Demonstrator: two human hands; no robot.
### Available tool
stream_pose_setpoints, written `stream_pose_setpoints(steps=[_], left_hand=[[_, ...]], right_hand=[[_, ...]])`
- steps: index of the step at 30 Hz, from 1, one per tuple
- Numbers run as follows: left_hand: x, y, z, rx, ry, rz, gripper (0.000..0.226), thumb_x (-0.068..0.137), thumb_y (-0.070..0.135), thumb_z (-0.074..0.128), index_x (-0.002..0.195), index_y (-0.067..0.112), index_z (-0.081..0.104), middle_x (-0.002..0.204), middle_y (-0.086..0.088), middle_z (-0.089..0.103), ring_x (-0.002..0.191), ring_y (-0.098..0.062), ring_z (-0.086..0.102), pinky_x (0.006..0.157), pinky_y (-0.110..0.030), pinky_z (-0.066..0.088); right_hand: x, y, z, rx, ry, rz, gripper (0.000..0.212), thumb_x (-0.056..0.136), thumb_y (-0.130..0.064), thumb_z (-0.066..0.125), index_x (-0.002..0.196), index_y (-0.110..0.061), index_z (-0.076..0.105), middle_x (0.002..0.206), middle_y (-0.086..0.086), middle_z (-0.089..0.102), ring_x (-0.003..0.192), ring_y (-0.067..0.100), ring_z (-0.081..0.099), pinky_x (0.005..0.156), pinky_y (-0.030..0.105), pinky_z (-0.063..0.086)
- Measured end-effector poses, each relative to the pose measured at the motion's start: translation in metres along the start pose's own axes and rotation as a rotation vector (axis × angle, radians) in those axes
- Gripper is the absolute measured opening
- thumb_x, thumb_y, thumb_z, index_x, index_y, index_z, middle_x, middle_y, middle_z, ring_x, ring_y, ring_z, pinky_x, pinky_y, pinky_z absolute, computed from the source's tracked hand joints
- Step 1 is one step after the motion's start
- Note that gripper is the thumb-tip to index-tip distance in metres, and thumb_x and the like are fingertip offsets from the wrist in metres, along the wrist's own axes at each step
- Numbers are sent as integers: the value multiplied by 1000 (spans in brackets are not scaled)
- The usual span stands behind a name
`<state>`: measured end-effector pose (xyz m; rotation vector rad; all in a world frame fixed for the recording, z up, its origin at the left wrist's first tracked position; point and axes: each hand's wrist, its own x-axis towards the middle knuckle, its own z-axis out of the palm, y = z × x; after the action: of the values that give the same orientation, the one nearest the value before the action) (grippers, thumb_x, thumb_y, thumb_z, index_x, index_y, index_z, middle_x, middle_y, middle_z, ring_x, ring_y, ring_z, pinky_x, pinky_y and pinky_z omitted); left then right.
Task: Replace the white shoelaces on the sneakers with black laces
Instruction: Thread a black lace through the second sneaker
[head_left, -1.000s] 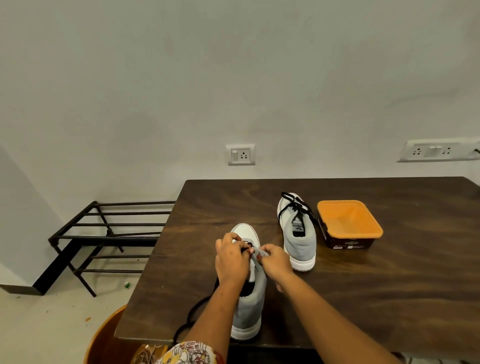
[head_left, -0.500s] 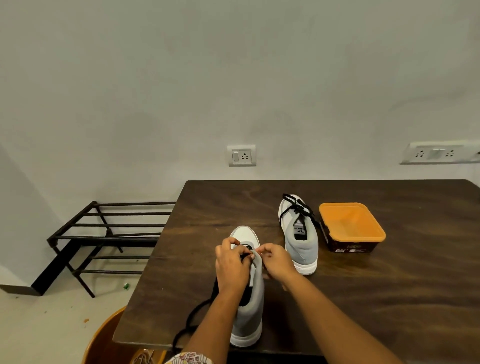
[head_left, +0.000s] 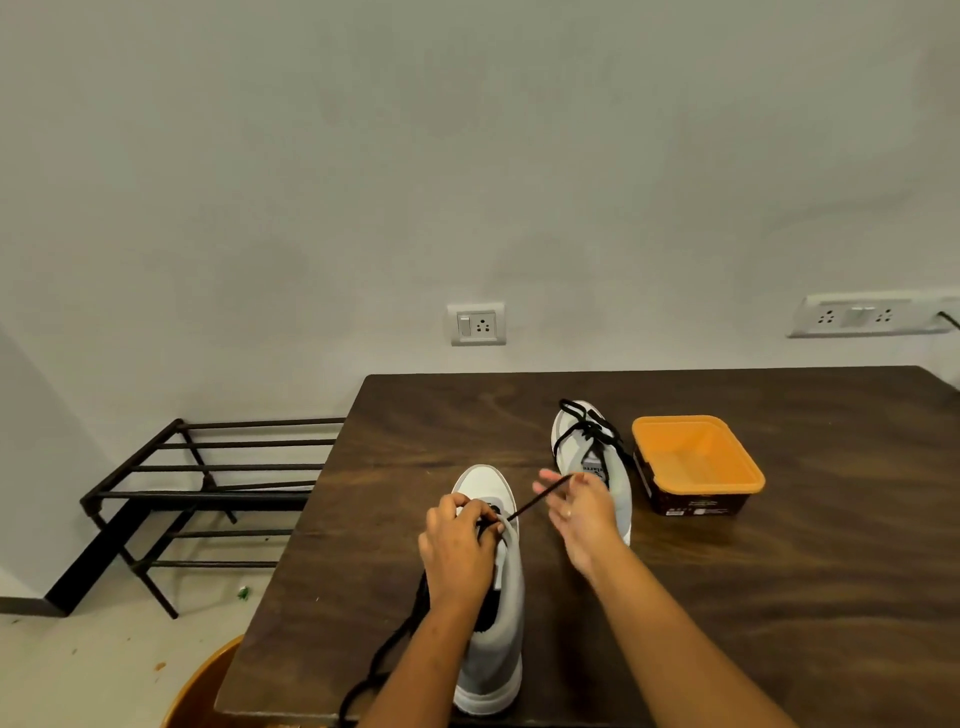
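A grey and white sneaker (head_left: 496, 629) lies near the table's front edge, toe pointing away from me. My left hand (head_left: 457, 545) grips its upper at the eyelets. A black lace (head_left: 535, 501) runs taut from those eyelets up to my right hand (head_left: 576, 506), which pinches its end to the right of the shoe. The rest of that lace trails off the front edge at the left. A second sneaker (head_left: 592, 462) laced in black stands farther back on the right.
An orange tub (head_left: 698, 467) sits right of the second sneaker on the dark wooden table (head_left: 779, 597). A black metal rack (head_left: 208, 493) stands on the floor at the left. An orange stool (head_left: 197, 691) pokes out under the table's front left corner.
My right hand has left the eyelets and moved right and up, drawing the black lace out taut. My left hand stays on the near sneaker.
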<state>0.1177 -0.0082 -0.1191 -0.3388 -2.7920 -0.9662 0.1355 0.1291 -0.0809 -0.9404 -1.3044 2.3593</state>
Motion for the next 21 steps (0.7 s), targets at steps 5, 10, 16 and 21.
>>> stream_pose_setpoints(steps=[5, 10, 16, 21], left_hand=[[-2, 1, -4, 12, 16, -16, 11, 87, 31, 64, 97, 28, 64, 112, 11, 51, 103, -13, 45, 85, -29, 37], [-2, 2, -6, 38, 24, -42, 18, 83, 36, 68, 99, 30, 62, 110, 13, 52, 104, -12, 45, 87, -30, 37], [-4, 1, -7, 73, 67, -51, 23, 81, 27, 69, 103, 29, 62, 112, 11, 56, 104, -14, 49, 85, -30, 36], [-4, 1, -6, 80, 72, -65, 23, 83, 27, 67, 104, 30, 60, 110, 12, 58, 104, -14, 51, 85, -30, 37]], right_hand=[[-6, -25, 0, -256, -144, -34, 28, 101, -7, 25, 81, -17, 42, 65, 2, 38, 46, 9, 31, 45, 22, 30], [0, 2, -26, -1618, -362, -454, 13, 99, -25, 43, 105, -16, 51, 104, 9, 62, 94, 27, 58, 80, 36, 45], [-13, -18, -30, -1438, -460, -431, 30, 100, -20, 44, 73, -27, 56, 93, 0, 47, 87, 14, 49, 78, 25, 37], [-28, -68, -35, 76, -266, -217, 28, 103, -15, 35, 81, -17, 52, 79, -2, 57, 54, 5, 37, 43, 14, 31]])
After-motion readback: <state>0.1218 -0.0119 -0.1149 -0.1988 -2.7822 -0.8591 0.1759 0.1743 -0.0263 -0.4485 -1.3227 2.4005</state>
